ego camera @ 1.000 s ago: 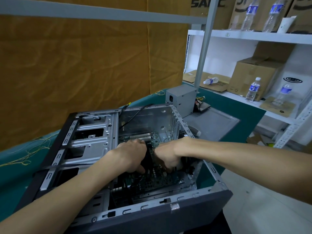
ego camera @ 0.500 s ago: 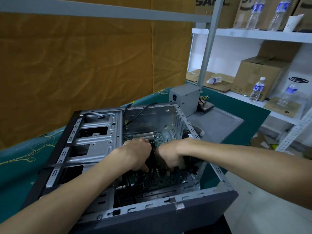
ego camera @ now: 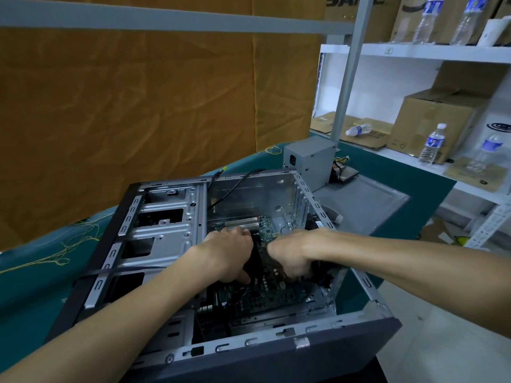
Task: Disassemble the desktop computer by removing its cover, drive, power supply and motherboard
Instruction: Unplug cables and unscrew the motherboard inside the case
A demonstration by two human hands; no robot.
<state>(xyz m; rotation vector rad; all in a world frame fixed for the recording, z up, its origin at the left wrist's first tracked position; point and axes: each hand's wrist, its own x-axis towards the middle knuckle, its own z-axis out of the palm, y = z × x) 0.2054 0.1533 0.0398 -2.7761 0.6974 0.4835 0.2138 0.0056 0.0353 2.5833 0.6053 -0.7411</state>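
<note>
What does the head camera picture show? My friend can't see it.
Two hands, left and right, reach into an open computer case and grip a dark part over the green motherboard. A gray power supply sits behind, outside the case.

Both hands (ego camera: 260,255) hide their fingertips and the black part gripped.

Between the gripping hands sits a black part (ego camera: 255,258) over the green motherboard (ego camera: 265,297). Around them the case (ego camera: 166,233) is bare silver-grey steel with dark grey outer panels. Beyond lie a grey power supply (ego camera: 309,161), teal table cloth (ego camera: 401,175) and an ochre backdrop (ego camera: 138,120).
</note>
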